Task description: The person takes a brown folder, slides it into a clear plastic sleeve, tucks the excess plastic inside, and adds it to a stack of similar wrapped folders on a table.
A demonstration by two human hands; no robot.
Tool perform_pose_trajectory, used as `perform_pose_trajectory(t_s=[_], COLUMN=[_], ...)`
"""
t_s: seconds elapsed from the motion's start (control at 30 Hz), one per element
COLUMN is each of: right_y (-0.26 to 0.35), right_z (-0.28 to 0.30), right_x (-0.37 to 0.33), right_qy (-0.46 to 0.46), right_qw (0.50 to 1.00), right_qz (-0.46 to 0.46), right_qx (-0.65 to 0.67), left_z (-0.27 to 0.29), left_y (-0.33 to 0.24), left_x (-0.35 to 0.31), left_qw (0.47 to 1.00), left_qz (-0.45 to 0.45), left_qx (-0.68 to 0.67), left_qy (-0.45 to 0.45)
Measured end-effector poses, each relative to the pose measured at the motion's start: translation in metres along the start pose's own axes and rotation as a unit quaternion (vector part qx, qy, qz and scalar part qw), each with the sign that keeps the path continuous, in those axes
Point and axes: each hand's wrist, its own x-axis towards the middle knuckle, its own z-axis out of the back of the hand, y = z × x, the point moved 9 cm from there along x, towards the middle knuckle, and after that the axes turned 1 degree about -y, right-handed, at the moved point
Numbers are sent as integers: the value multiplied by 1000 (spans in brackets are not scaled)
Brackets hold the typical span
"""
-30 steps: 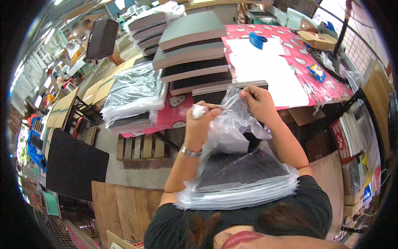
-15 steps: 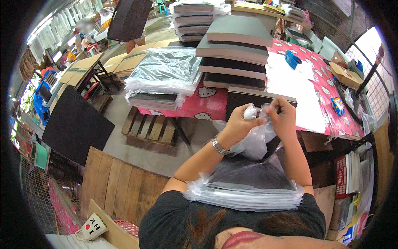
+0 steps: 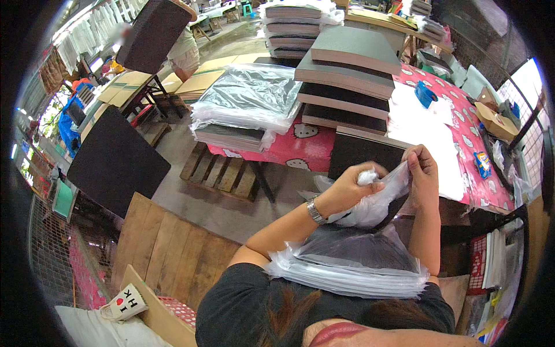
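My left hand [image 3: 354, 191], with a metal watch on its wrist, is closed around a bunched clear plastic bag [image 3: 370, 213]. My right hand [image 3: 423, 168] pinches another part of that plastic, a short way to the right. Between the two hands the film is stretched up. Below, a thick pile of clear plastic bags [image 3: 347, 279] rests against me, between my forearms. Just beyond my hands a black-covered book [image 3: 363, 151] lies at the table edge. Several more thick dark books [image 3: 350, 72] are stacked behind it, unevenly staggered.
Plastic-wrapped books [image 3: 245, 101] are piled left of the dark stack, on a pink patterned tablecloth [image 3: 312, 144]. A blue tape dispenser [image 3: 426, 94] and white sheet [image 3: 419, 127] lie right. A wooden pallet [image 3: 219, 173] stands underneath. At the back left, a person [image 3: 184, 55] carries a dark panel [image 3: 153, 34].
My right hand has moved right, away from my left, drawing the plastic out between them. The view has turned slightly left. The person with the dark panel has moved left.
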Motion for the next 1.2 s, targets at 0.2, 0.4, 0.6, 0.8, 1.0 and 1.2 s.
perform_pose_trajectory(t_s=[0.2,0.4,0.6,0.8,1.0,1.2], right_y=[-24,-9,-27,-58,-14,-67], right_z=[-51,-6,43,31,44,12], right_x=[-91,-77,-53,-82,-41,-99], right_qy=[538,581,130,393,82,490], right_qw=[842,740,934,907,926,854], right_qz=[-50,78,-128,-107,-27,-177], right_qx=[0,330,309,-108,367,-11], left_z=[22,22,48,71,25,75], left_y=[3,57,26,-39,45,9], left_x=[-32,-80,-63,-47,-95,-54], left_qw=[932,967,958,955,901,934], left_qz=[81,198,232,73,280,88], left_qx=[-347,-17,55,-271,248,-313], left_qy=[63,161,159,92,221,146])
